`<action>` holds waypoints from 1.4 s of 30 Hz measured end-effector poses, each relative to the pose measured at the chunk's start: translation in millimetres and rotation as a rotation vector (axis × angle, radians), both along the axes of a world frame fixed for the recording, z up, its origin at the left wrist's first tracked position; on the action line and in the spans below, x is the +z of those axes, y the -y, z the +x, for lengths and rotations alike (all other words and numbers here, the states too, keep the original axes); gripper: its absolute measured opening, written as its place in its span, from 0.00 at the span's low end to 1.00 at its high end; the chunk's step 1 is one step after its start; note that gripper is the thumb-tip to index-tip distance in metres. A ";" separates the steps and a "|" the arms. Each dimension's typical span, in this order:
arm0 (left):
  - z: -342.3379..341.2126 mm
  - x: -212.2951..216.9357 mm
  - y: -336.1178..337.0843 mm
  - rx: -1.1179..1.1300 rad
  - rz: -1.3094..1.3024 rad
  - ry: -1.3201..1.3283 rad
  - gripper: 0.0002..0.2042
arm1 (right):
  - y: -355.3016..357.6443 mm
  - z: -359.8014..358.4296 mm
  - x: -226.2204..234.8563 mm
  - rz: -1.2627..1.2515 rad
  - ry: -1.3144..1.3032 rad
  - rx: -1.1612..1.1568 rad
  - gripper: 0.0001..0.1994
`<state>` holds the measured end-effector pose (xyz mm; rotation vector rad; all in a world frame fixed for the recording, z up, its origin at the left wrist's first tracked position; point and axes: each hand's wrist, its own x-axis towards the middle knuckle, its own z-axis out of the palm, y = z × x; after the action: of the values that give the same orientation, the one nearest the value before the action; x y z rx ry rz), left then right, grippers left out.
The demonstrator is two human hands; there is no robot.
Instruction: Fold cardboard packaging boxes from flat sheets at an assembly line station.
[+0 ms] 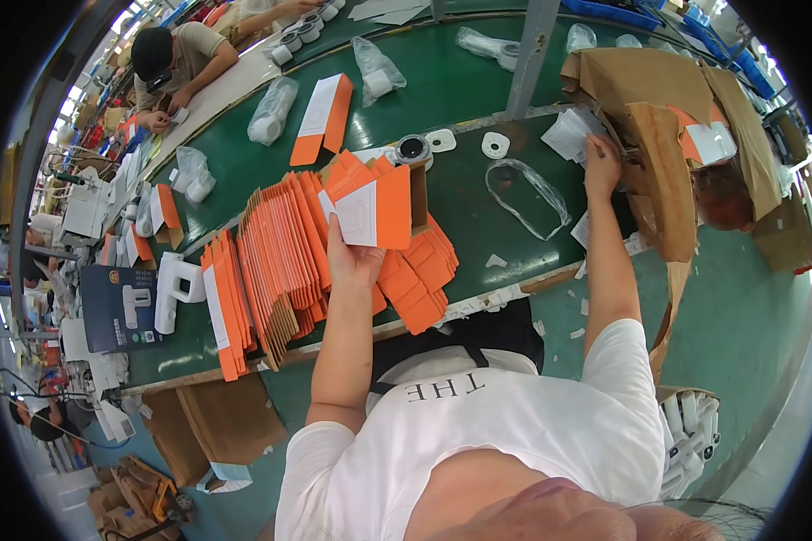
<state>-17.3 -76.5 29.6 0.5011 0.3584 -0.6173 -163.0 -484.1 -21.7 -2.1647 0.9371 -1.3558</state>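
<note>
At the left hand (356,263): orange-white box (392,215) grasped, carton stack (284,248) alongside. At the right hand (603,169): white papers (565,135) touched, pinch unclear. Judgement: steady box, separate papers singly.

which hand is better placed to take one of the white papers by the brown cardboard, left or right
Probably the right hand: it is at the white papers, beside the brown cardboard. The left hand is farther off and busy holding an orange-and-white box.

A white device (165,302) sits beside a dark blue box (106,316).
</note>
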 end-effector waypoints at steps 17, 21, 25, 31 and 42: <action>-2.9 3.9 6.4 0.002 -0.005 -0.055 0.22 | -213.1 19.8 161.9 -0.580 0.304 0.804 0.11; 0.0 0.4 2.7 -0.040 -0.024 0.033 0.22 | -233.0 28.5 171.4 -0.595 -0.049 1.039 0.12; -0.1 13.9 -2.2 0.057 0.053 0.183 0.23 | -230.7 22.1 183.5 0.229 -0.720 1.677 0.17; 12.9 19.7 -2.4 0.256 0.008 0.437 0.23 | -248.9 17.9 204.4 0.690 -0.656 1.372 0.17; -32.7 -20.3 -44.2 -0.368 1.563 1.665 0.40 | -136.3 172.7 139.0 -0.476 -0.788 0.724 0.21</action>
<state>-50.0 -32.2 9.2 2.3548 -1.0104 0.0402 9.7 -347.8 117.4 -3.0371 -0.0512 -0.3715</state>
